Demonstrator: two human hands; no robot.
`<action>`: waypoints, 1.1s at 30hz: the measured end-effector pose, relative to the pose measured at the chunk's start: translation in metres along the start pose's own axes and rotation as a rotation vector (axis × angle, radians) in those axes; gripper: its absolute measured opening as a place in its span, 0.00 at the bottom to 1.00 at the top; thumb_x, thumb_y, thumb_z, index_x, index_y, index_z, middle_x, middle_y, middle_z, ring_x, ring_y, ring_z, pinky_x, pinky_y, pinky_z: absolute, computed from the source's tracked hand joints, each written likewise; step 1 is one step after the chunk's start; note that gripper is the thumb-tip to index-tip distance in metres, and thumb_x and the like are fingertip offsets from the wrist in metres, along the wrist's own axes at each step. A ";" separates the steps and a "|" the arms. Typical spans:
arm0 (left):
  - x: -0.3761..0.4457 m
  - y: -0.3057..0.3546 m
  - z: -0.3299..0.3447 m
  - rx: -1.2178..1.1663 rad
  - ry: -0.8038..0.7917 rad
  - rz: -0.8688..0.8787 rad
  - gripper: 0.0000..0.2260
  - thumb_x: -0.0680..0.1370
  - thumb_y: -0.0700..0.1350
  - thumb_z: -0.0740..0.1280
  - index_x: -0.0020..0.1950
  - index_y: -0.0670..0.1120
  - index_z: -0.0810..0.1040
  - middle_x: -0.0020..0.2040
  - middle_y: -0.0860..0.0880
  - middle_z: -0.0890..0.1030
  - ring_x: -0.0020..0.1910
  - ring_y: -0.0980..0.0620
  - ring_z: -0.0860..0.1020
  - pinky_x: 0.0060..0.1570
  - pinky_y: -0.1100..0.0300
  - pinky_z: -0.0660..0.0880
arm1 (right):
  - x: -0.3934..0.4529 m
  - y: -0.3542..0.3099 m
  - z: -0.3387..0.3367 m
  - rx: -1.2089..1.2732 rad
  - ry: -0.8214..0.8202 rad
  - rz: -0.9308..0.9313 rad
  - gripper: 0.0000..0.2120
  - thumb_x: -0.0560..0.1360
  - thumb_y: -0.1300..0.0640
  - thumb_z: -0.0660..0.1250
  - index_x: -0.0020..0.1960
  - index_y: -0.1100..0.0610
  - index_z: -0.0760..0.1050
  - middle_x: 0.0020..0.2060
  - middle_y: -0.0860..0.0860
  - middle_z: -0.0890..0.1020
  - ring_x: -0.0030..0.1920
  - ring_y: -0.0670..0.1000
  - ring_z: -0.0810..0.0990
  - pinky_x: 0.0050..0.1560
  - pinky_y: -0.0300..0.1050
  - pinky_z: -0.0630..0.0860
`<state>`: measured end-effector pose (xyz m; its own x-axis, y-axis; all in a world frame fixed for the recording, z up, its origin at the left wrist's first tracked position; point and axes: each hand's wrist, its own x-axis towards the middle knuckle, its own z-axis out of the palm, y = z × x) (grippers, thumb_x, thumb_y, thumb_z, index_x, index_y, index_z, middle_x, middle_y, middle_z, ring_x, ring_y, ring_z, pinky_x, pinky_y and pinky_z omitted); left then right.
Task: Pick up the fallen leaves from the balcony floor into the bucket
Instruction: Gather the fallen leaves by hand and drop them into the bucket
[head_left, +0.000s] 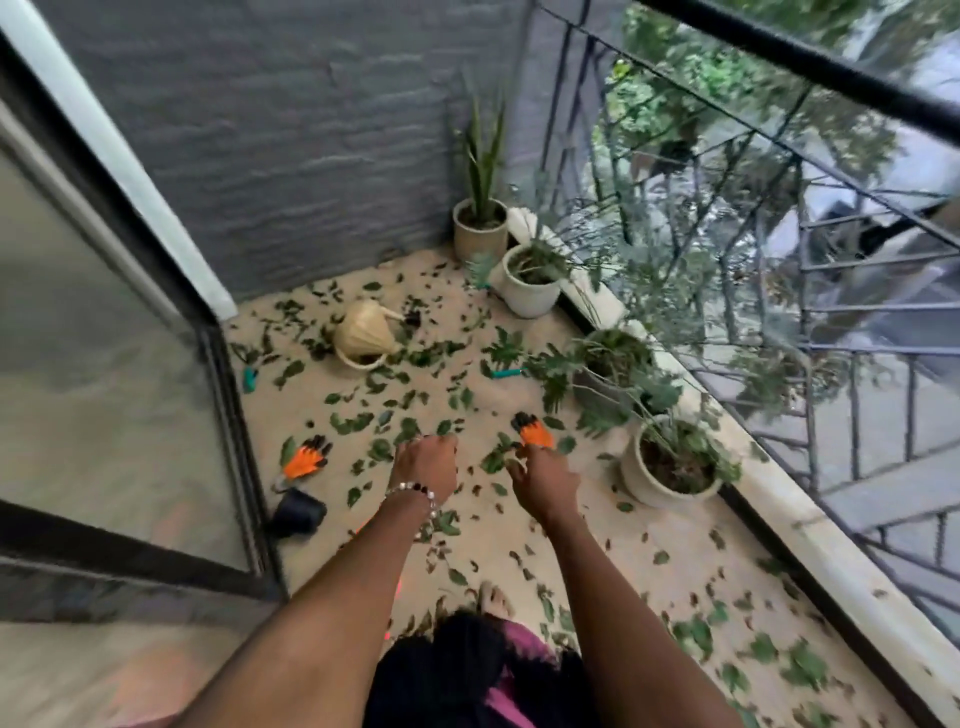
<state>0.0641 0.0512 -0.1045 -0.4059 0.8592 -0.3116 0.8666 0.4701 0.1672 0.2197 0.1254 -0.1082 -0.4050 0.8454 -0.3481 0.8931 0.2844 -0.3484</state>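
From the head view, both my bare arms reach forward and down over the beige balcony floor (597, 525), which is strewn with fallen green leaves (353, 423) from the grey wall to my bare foot (493, 597). My left hand (426, 462), with a beaded bracelet (415, 493) at its wrist, hangs back-up above the leaves; its fingers (441, 441) curl downward, and I cannot tell whether they pinch a leaf. My right hand (545, 480) is stretched out with its fingers (524, 454) loosely spread, the tips just beside an orange-and-black garden glove (535, 431) lying on the floor; whether they touch it I cannot tell. A second orange-and-black glove (306, 460) lies to the left near the glass door (104, 389), with a small black pot (298, 512) tipped over just below it. The pale woven bucket (358, 335) lies on its side well ahead of my hands, near the wall, among the leaves. Potted plants in pale round pots (530, 291) stand in a row along the black metal railing (831, 78) on the right.
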 end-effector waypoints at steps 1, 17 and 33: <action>0.010 -0.002 -0.003 -0.030 0.007 -0.031 0.16 0.79 0.42 0.59 0.66 0.47 0.72 0.61 0.44 0.78 0.60 0.42 0.75 0.58 0.50 0.71 | 0.013 -0.002 -0.003 -0.002 -0.004 -0.023 0.16 0.80 0.46 0.58 0.58 0.56 0.73 0.58 0.57 0.76 0.60 0.60 0.73 0.57 0.56 0.72; 0.118 -0.005 -0.031 -0.152 0.076 -0.287 0.15 0.78 0.43 0.62 0.65 0.48 0.75 0.60 0.45 0.79 0.60 0.44 0.75 0.57 0.53 0.74 | 0.173 -0.023 -0.046 0.010 -0.065 -0.243 0.17 0.80 0.47 0.59 0.59 0.59 0.74 0.56 0.60 0.80 0.58 0.63 0.76 0.54 0.52 0.74; 0.249 -0.139 -0.083 -0.221 0.118 -0.487 0.16 0.78 0.44 0.60 0.65 0.48 0.74 0.58 0.43 0.80 0.58 0.42 0.76 0.54 0.51 0.74 | 0.334 -0.183 -0.027 0.006 -0.166 -0.406 0.16 0.79 0.45 0.59 0.56 0.55 0.77 0.51 0.57 0.82 0.54 0.61 0.79 0.53 0.52 0.77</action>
<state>-0.1811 0.2165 -0.1275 -0.7856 0.5426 -0.2975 0.4942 0.8394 0.2261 -0.0738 0.3680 -0.1367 -0.7492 0.5817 -0.3168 0.6543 0.5757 -0.4904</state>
